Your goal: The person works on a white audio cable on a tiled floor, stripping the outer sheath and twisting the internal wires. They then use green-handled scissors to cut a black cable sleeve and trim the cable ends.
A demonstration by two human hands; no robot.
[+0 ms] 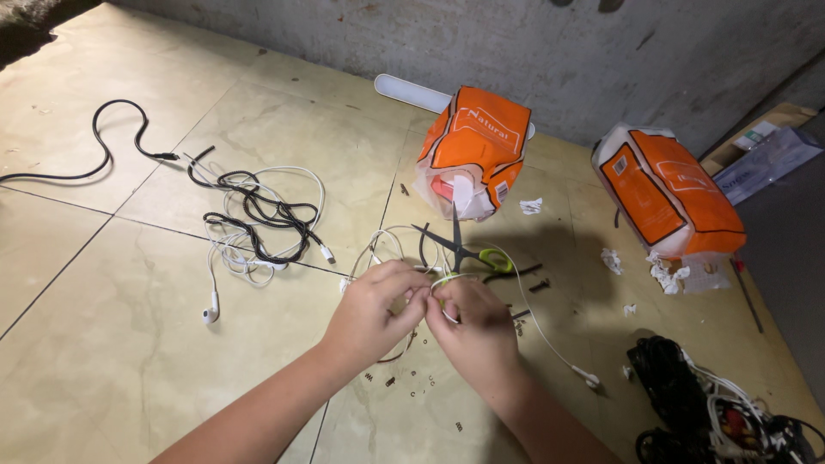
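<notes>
Item, my left hand [371,311]: fingers pinched narrow on a thin white cable [432,283], held just above the tiled floor [129,344]. Item, my right hand [475,331]: touching the left, fingertips likewise closed on the same cable, which trails off to the right of that hand to a small plug. Just beyond both hands: scissors [468,253] with green handles, blades apart. Farther beyond them, an orange-and-white packet [475,146]; a second such packet [666,189] well to the right. Left of my left hand: white earphones [232,266] tangled with black cables [262,206].
</notes>
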